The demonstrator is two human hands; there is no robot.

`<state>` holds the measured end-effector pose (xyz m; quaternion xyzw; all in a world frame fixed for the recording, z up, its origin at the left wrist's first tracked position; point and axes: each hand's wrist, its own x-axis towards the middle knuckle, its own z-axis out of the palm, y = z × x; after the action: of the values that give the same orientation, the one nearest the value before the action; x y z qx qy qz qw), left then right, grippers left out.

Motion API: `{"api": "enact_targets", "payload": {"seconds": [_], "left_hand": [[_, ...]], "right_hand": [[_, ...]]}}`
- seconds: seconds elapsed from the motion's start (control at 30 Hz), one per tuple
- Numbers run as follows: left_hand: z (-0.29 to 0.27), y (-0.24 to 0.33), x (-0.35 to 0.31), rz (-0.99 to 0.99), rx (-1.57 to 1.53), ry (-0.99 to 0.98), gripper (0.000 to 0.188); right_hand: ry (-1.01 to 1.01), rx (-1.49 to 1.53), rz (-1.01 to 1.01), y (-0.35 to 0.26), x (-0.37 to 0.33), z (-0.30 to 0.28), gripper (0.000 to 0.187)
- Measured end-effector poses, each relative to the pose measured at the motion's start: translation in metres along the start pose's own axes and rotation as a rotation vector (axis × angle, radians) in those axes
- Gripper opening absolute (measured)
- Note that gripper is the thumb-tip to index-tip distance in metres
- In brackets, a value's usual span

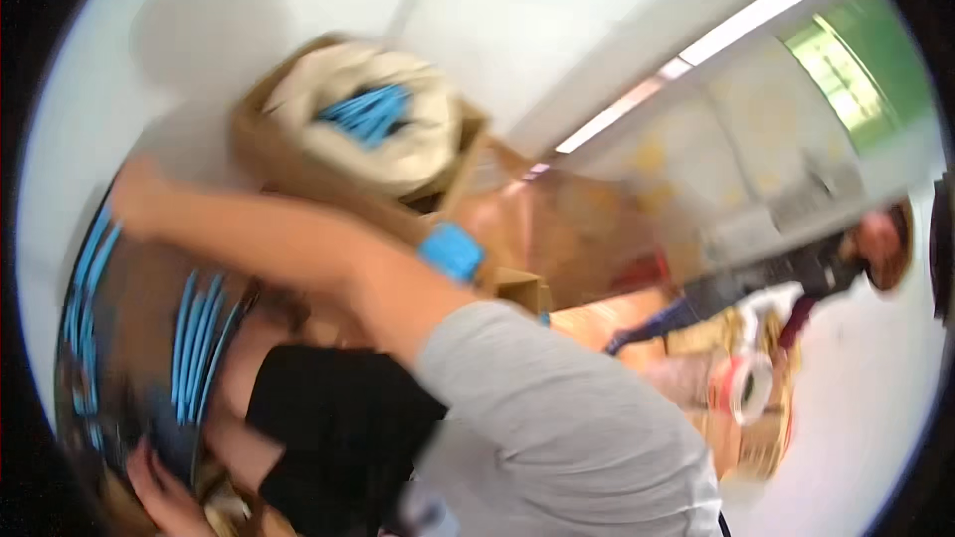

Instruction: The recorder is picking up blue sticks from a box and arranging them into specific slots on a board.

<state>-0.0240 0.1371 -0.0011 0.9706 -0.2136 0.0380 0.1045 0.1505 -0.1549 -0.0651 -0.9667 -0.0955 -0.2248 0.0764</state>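
The picture is tilted and blurred by motion. Slim blue sticks (199, 348) lie in rows on a dark surface (139, 303) at the left; their exact kind is unclear. My right arm, in a grey sleeve, reaches across to the far left. At its end my right hand (137, 197) is at the tips of an outer row of blue sticks (88, 308), its fingers smeared. Low at the left, my left hand (159, 487) is beside the near edge of the dark surface, close to the stick ends. Whether it grips anything is not visible.
A cardboard box (269, 159) with a pale bag (428, 144) inside holds more blue sticks (368, 114). Beside it is a small blue object (451, 251). Another person (826, 264) is at the right, near a roll of clear tape (751, 388) and cardboard (766, 443).
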Motion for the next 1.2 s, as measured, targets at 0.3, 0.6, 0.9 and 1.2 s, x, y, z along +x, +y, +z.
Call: {"api": "enact_targets", "payload": {"seconds": [0.3,0.6,0.9,1.2], "left_hand": [[-0.009,0.015,0.038,0.247,-0.013,0.354,0.021],[0.01,0.073,0.023,-0.089,-0.668,0.657,0.014],[0.039,0.058,0.048,-0.151,-1.0,0.61,0.01],[0.043,0.075,0.073,-0.151,-0.99,0.605,0.01]], "right_hand": [[0.121,0.22,0.044,0.027,-0.045,-0.073,0.014],[0.548,1.045,0.184,-0.015,-0.088,-0.163,0.004],[-0.136,0.653,-0.049,-0.087,-0.096,-0.151,0.019],[-0.039,0.529,-0.3,-0.07,-0.075,-0.119,0.023]]}}
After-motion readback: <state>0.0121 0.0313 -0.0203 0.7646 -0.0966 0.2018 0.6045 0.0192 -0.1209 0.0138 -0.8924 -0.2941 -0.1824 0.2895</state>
